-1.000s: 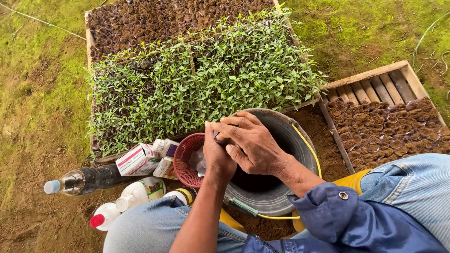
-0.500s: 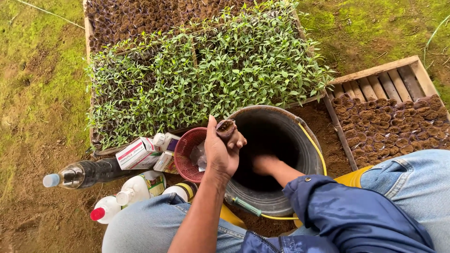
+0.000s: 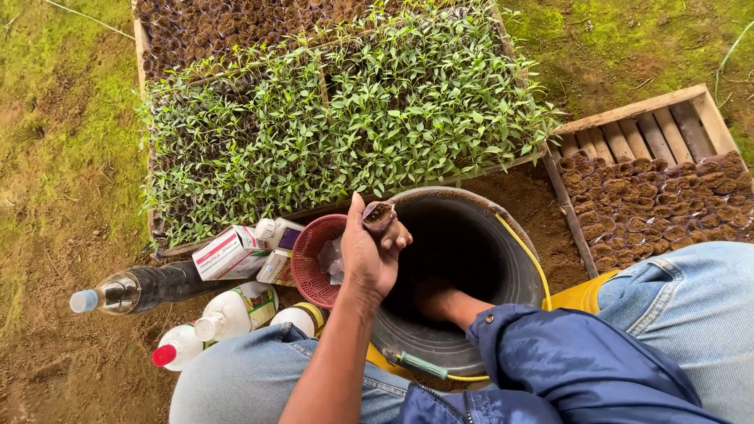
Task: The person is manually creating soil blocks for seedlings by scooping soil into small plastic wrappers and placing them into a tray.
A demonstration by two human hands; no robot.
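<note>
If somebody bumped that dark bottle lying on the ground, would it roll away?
Probably a little. The dark bottle lies on its side and looks round, so a nudge could start it rolling. It likely wouldn't go far: a small box and white bottles sit right beside it, and the dirt looks rough. It seems fairly full, so likely heavy.

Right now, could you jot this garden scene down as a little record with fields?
Left hand: holds a small soil-filled pot above the bucket rim
Right hand: reaches down inside the dark bucket
Ahead: tray of green seedlings
Right side: wooden crate of soil pots
Left side: red basket, bottles, small cartons
</note>
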